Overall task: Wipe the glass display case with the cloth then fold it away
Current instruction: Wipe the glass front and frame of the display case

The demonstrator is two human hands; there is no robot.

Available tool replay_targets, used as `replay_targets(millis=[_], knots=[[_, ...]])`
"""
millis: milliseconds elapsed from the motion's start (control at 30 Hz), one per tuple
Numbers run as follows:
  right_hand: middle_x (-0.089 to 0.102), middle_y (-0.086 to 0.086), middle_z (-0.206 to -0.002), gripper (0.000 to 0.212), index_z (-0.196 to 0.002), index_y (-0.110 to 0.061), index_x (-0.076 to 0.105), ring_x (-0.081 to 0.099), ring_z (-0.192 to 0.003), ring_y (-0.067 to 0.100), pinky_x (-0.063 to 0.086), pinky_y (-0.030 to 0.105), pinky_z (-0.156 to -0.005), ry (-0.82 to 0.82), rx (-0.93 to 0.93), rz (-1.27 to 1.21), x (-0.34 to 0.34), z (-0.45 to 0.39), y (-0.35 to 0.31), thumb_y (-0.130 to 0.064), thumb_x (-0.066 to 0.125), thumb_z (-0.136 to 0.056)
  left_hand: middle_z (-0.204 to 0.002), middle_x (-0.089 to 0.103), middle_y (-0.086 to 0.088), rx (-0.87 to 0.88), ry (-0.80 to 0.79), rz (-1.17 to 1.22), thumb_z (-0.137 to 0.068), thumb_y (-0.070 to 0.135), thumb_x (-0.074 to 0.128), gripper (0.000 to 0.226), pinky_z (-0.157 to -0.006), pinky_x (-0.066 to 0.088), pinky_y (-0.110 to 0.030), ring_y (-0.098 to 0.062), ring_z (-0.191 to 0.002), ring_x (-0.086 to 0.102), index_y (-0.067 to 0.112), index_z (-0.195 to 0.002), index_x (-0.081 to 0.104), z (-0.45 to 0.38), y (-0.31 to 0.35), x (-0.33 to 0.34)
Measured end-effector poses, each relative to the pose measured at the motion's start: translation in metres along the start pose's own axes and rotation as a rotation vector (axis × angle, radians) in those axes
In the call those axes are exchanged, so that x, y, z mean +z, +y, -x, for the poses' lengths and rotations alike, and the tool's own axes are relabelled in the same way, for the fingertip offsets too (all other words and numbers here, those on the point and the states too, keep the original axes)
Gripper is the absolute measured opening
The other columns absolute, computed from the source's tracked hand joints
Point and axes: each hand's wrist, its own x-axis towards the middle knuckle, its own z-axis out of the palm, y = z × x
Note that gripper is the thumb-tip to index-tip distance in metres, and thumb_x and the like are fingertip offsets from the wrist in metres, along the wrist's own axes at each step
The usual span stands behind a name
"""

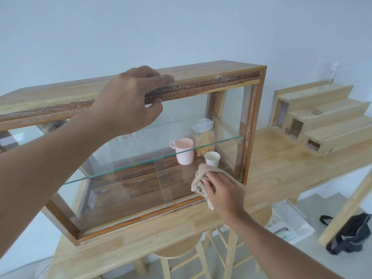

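Display case [249, 125] on table [281, 168] — mug [184, 151], jar [204, 140] inside (stepped stand [322, 121] right).

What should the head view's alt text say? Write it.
A right hand presses a beige cloth against the lower right front glass of a wooden display case, while the left hand grips its top rail. Inside stand a pink mug, paper cup and jar.

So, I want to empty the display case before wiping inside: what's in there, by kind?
Pink mug: 1
White paper cup: 1
Clear jar of cereal-like flakes: 1
Total: 3
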Motion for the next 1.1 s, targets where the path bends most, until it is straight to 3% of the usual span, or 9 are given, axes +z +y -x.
replay_targets(millis=[67, 133, 233, 467, 567, 700, 767, 1000, 1100], knots=[[0.071, -0.007, -0.072, 0.014, -0.08, -0.021, 0.067, 0.066, -0.061, 0.017, 0.033, 0.021, -0.052, -0.068, 0.114, -0.015, 0.002, 0.021, 0.009, -0.026, 0.064, -0.092, -0.123, 0.069, -0.004, -0.003, 0.003, -0.001, -0.089, 0.015, 0.061, 0.048, -0.072, 0.059, -0.041, -0.026, -0.096, 0.066, 0.023, -0.136, 0.067, 0.0, 0.0, 0.0], [0.07, -0.006, -0.073, 0.016, -0.079, -0.018, 0.067, 0.066, -0.063, 0.017, 0.036, 0.021, -0.052, -0.067, 0.153, -0.022, -0.002, 0.017, 0.007, -0.025, 0.063, -0.093, -0.123, 0.069, -0.004, -0.008, 0.006, -0.001, -0.089, 0.015, 0.061, 0.048, -0.073, 0.059, -0.042, -0.026, -0.096, 0.066, 0.023, -0.136, 0.067, 0.0, 0.001, 0.0], [0.072, -0.003, -0.08, 0.011, -0.081, -0.015, 0.07, 0.067, -0.072, 0.018, 0.046, 0.027, -0.055, 0.018, 0.131, -0.061, -0.016, -0.031, -0.011, -0.011, 0.078, -0.088, -0.124, 0.069, -0.003, -0.018, 0.007, -0.002, -0.089, 0.015, 0.063, 0.047, -0.072, 0.059, -0.043, -0.026, -0.093, 0.066, 0.024, -0.135, 0.067, 0.0, 0.001, 0.0], [0.068, -0.001, -0.085, 0.005, -0.097, -0.018, 0.075, 0.062, -0.078, 0.016, 0.035, 0.022, -0.059, 0.217, 0.003, -0.004, -0.038, -0.121, -0.005, -0.02, 0.07, -0.095, -0.124, 0.069, -0.005, -0.02, 0.018, -0.006, -0.089, 0.013, 0.065, 0.047, -0.072, 0.058, -0.04, -0.029, -0.089, 0.067, 0.024, -0.134, 0.068, 0.0, 0.001, 0.002], [0.069, 0.002, -0.093, 0.005, -0.101, -0.022, 0.068, 0.067, -0.084, 0.024, 0.043, 0.028, -0.058, 0.134, 0.049, 0.021, -0.031, -0.082, 0.024, -0.02, 0.067, -0.097, -0.123, 0.069, -0.004, -0.013, 0.017, 0.002, -0.088, 0.013, 0.063, 0.047, -0.073, 0.058, -0.038, -0.027, -0.091, 0.067, 0.024, -0.134, 0.068, 0.0, 0.001, 0.002], [0.068, 0.005, -0.112, 0.012, -0.111, -0.018, 0.055, 0.068, -0.09, 0.036, 0.037, 0.033, -0.063, -0.174, 0.457, 0.066, -0.025, -0.016, 0.063, -0.019, 0.061, -0.101, -0.124, 0.068, -0.004, -0.016, -0.024, 0.018, -0.089, 0.015, 0.061, 0.048, -0.079, 0.058, -0.039, -0.026, -0.098, 0.066, 0.024, -0.135, 0.067, -0.002, 0.0, -0.001], [0.071, 0.007, -0.108, 0.016, -0.11, -0.013, 0.057, 0.068, -0.092, 0.037, 0.039, 0.037, -0.066, -0.258, 0.529, 0.146, -0.021, 0.011, 0.068, -0.018, 0.065, -0.097, -0.127, 0.066, -0.004, -0.019, -0.065, 0.021, -0.09, 0.017, 0.06, 0.048, -0.083, 0.057, -0.042, -0.027, -0.104, 0.064, 0.024, -0.138, 0.063, -0.002, 0.0, -0.005], [0.07, 0.01, -0.079, 0.026, -0.1, -0.009, 0.063, 0.069, -0.071, 0.034, 0.051, 0.039, -0.051, -0.302, 0.297, 0.176, 0.008, 0.036, 0.024, -0.005, 0.08, -0.08, -0.126, 0.063, -0.003, -0.068, -0.084, -0.048, -0.093, 0.02, 0.064, 0.042, -0.085, 0.055, -0.045, -0.029, -0.105, 0.062, 0.02, -0.135, 0.06, 0.031, -0.017, -0.034], [0.067, 0.006, -0.075, 0.017, -0.1, -0.014, 0.063, 0.067, -0.069, 0.031, 0.053, 0.037, -0.056, -0.264, 0.179, 0.191, 0.018, 0.048, -0.01, -0.018, 0.059, -0.084, -0.123, 0.064, -0.003, -0.107, -0.06, -0.128, -0.092, 0.018, 0.068, 0.039, -0.088, 0.054, -0.047, -0.032, -0.109, 0.062, 0.021, -0.13, 0.063, 0.06, -0.036, -0.058]])
